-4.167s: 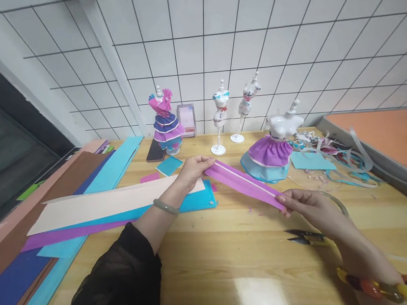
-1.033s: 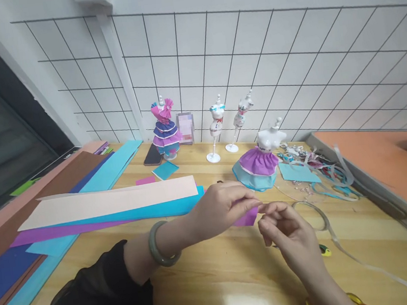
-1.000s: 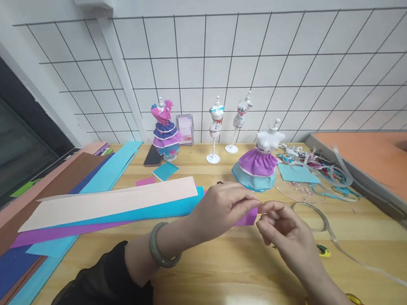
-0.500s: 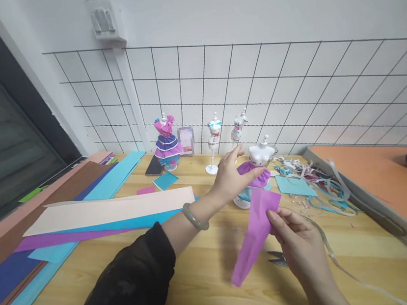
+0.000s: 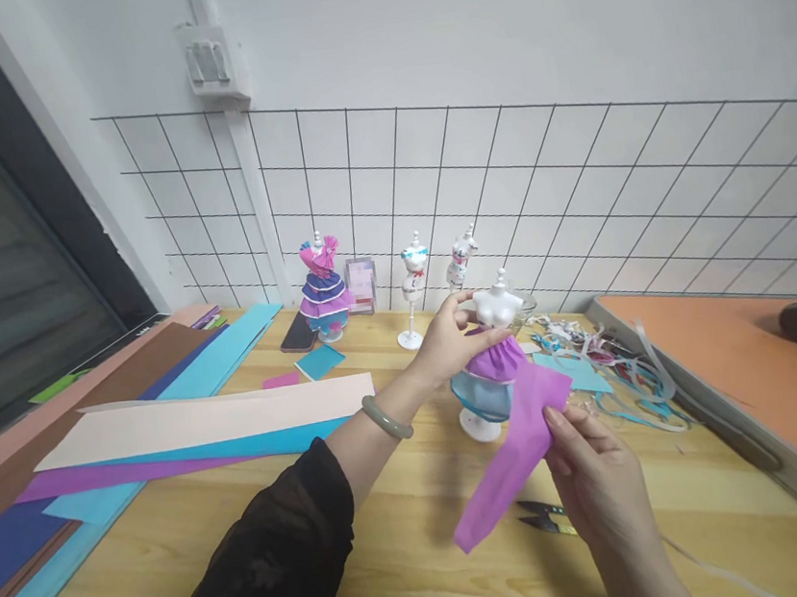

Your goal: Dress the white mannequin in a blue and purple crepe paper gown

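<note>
Currently, we handle one purple strip [image 5: 507, 462] and one white mannequin [image 5: 497, 308]; all clock positions take the strip as the centre of the dial. At 3 o'clock, our right hand [image 5: 598, 468] pinches the strip's edge near its upper end, thumb over the front and fingers behind. The far end is unsupported, trails between 7 and 8 o'clock and appears clear of the table [image 5: 399, 540]. At 11 o'clock, our left hand [image 5: 444, 341] is clasped about the mannequin's body, thumb across the front, just above the purple skirt [image 5: 492, 363]; some of its fingertips are hidden. The mannequin is at 12 o'clock, leaning slightly; we cannot judge whether its base [image 5: 481, 427] is resting or lifted. The strip's upper end overlaps the skirt in view; contact cannot be confirmed.

Handling, in our judgement:

1. We should grip the mannequin by its hard body, not by the skirt's gathers, so that the folds are not crushed.
2. We should pinch the strip lightly at its edge; it looks thin and likely to crease.
3. We should guide the loose end away from the scissors [image 5: 544, 520] at 5 o'clock.
4. We should bring the mannequin upright before loosening the left grasp; the small base looks easy to tip.
</note>
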The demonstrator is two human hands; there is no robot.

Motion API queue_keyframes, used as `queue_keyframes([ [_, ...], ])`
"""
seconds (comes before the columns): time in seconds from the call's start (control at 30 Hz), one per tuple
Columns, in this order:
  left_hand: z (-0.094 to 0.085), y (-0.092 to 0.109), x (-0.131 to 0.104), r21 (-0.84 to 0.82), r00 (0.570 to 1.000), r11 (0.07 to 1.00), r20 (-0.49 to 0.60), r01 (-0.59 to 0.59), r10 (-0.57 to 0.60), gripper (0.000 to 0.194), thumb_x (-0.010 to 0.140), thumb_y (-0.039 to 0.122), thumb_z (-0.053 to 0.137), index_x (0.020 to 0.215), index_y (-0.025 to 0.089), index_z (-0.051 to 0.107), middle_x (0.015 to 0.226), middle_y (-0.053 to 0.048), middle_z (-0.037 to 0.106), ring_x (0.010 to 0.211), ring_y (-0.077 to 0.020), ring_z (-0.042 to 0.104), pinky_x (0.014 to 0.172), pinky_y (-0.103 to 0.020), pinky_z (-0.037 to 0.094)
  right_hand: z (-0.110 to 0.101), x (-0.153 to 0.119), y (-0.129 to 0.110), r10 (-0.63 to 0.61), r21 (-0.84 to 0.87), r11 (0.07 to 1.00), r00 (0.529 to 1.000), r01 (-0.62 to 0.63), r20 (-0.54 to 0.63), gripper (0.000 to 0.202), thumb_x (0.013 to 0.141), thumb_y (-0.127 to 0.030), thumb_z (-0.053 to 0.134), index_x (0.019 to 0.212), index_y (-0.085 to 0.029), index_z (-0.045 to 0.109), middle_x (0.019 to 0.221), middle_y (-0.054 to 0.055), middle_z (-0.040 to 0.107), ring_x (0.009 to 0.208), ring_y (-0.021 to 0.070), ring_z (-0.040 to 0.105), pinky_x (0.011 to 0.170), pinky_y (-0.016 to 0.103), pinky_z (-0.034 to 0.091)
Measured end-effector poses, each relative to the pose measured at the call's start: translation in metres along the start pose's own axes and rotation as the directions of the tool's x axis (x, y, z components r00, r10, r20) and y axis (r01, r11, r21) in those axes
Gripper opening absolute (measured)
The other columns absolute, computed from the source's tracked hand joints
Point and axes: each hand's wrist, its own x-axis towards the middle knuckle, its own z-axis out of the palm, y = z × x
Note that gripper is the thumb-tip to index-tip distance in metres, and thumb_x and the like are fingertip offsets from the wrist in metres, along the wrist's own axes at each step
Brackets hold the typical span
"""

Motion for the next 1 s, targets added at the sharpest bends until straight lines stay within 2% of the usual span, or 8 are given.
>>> queue_keyframes([
  [0.17,-0.024,0.008,-0.007,-0.153,0.952,0.977,0.291,0.147,-0.098,0.083,0.067,0.032,0.082,0.137,0.022,0.039,0.101,-0.008,0.069,0.096,-0.018,0.066,0.089,-0.034,0.046,-0.01,0.007,-0.008,-0.072,0.064,0.995,0.997,0.073,-0.028,0.028,0.058,-0.031,0.087,0.072,-0.018,0.066,0.051,-0.009,0.045,0.04,0.002,0.031,0.036,0.015,0.03],
  [0.33,-0.041,0.004,-0.016,-0.255,0.928,0.946,0.36,0.198,-0.097,0.068,0.073,0.033,0.079,0.13,0.02,0.045,0.116,-0.016,0.067,0.114,-0.0233,0.061,0.098,-0.037,0.04,-0.017,0.015,-0.009,0.034,0.137,0.99,0.999,-0.038,0.031,0.029,0.061,-0.032,0.084,0.067,-0.02,0.059,0.043,-0.013,0.03,0.037,0.0031,0.023,0.04,0.02,0.038],
  [0.4,-0.045,0.002,-0.018,-0.306,0.913,0.929,0.403,0.207,-0.071,0.06,0.075,0.033,0.077,0.126,0.019,0.049,0.121,-0.018,0.065,0.122,-0.0244,0.057,0.102,-0.037,0.038,-0.018,0.016,-0.009,0.089,0.145,0.985,0.996,-0.092,0.024,0.03,0.059,-0.033,0.085,0.066,-0.02,0.06,0.044,-0.011,0.038,0.039,0.0046,0.033,0.042,0.02,0.041],
  [0.5,-0.05,0.001,-0.019,-0.33,0.878,0.916,0.475,0.229,-0.048,0.053,0.075,0.035,0.077,0.121,0.018,0.057,0.126,-0.019,0.063,0.127,-0.0244,0.053,0.102,-0.036,0.037,-0.017,0.017,-0.007,0.149,0.097,0.985,0.986,-0.141,-0.079,0.037,0.051,-0.037,0.088,0.076,-0.019,0.068,0.06,-0.004,0.059,0.051,0.0094,0.053,0.046,0.021,0.045],
  [0.6,-0.055,0.001,-0.019,-0.305,0.894,0.926,0.443,0.222,-0.068,0.051,0.072,0.035,0.08,0.117,0.017,0.063,0.125,-0.016,0.063,0.123,-0.0243,0.056,0.102,-0.036,0.039,-0.015,0.016,-0.005,0.114,0.081,0.991,0.988,-0.106,-0.103,0.039,0.049,-0.036,0.09,0.077,-0.019,0.07,0.069,-0.002,0.065,0.059,0.0106,0.059,0.05,0.021,0.049],
  [0.73,-0.055,0.002,-0.018,-0.265,0.917,0.942,0.387,0.207,-0.093,0.052,0.07,0.037,0.08,0.116,0.018,0.067,0.123,-0.013,0.065,0.119,-0.0242,0.057,0.1,-0.036,0.04,-0.01,0.013,-0.004,0.032,0.028,0.999,0.996,-0.03,-0.08,0.031,0.054,-0.035,0.088,0.067,-0.019,0.066,0.057,-0.005,0.058,0.046,0.007,0.05,0.044,0.019,0.044],
  [0.83,-0.055,0.003,-0.019,-0.272,0.915,0.936,0.39,0.223,-0.104,0.058,0.071,0.035,0.08,0.125,0.021,0.063,0.129,-0.013,0.062,0.121,-0.0242,0.056,0.099,-0.035,0.042,-0.01,0.013,-0.001,-0.023,-0.048,0.999,0.994,0.018,-0.102,0.03,0.057,-0.037,0.087,0.066,-0.019,0.065,0.054,-0.005,0.055,0.043,0.0071,0.046,0.041,0.02,0.041],
  [1.0,-0.056,0.006,-0.02,-0.319,0.926,0.917,0.358,0.239,-0.117,0.063,0.076,0.03,0.074,0.135,0.026,0.053,0.132,-0.012,0.06,0.117,-0.0219,0.058,0.095,-0.032,0.043,-0.015,0.015,0.005,-0.06,-0.112,0.993,0.985,0.042,-0.162,0.028,0.057,-0.036,0.086,0.073,-0.019,0.07,0.07,-0.002,0.066,0.057,0.0096,0.055,0.05,0.021,0.044],
])
